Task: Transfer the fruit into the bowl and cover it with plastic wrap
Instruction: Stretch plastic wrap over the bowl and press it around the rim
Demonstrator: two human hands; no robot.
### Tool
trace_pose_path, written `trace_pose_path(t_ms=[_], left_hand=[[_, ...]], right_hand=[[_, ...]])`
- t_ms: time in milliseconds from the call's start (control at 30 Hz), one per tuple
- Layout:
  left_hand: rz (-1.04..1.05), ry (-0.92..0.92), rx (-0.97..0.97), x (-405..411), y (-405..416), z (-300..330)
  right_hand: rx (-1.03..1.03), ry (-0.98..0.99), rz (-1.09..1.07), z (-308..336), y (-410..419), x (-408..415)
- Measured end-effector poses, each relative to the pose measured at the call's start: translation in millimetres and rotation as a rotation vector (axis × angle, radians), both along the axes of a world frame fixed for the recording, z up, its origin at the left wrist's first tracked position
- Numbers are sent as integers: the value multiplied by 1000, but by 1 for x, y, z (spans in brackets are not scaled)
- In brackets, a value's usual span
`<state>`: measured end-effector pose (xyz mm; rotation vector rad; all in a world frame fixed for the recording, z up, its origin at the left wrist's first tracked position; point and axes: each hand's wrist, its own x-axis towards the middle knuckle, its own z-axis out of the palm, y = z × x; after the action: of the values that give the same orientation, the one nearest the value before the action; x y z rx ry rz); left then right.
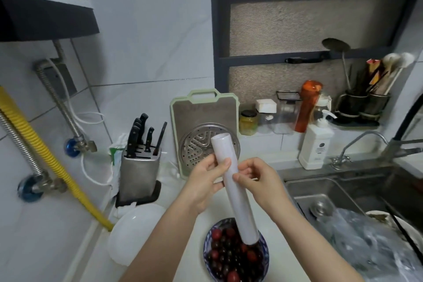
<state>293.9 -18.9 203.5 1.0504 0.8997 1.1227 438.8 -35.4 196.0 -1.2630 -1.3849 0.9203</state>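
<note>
A blue patterned bowl (209, 261) full of dark red fruit (231, 256) stands on the white counter near the bottom edge. Above it I hold a white roll of plastic wrap (238, 201), tilted, its lower end over the bowl. My left hand (206, 178) grips the roll from the left with the thumb across its front. On the right side of the roll, my right hand (254, 178) pinches at its surface with the fingertips.
A white lid or plate (130, 229) lies left of the bowl. Behind stand a knife block (139, 167), a green cutting board (206, 107) with a steel steamer plate (196, 146), jars and a soap bottle (317, 144). A steel sink (338, 192) holding clear plastic is at right.
</note>
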Motion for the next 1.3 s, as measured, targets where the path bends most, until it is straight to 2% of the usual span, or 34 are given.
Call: trace_pose_path(t_ms=[333,433,533,633,767,1000,1300], left_hand=[[105,-131,-26,43,-26,-2],[150,-148,-31,47,-35,-5],[181,-115,-28,49,-45,-7],[200,-65,-17,47,-55,-8],[235,-44,-23,45,-65,-10],[288,-151,-70,30,-64,-10],[497,-246,-153,-18,-48,2]], right_hand=[[55,-88,52,-8,-17,54],[38,-68,76,-11,-17,61],[-63,13,176,-11,-15,64],[-170,63,301,-9,-14,65],[-186,38,360,-11,-15,61],[-124,0,403,-10,-20,52],[-274,-3,544,-15,-27,46]])
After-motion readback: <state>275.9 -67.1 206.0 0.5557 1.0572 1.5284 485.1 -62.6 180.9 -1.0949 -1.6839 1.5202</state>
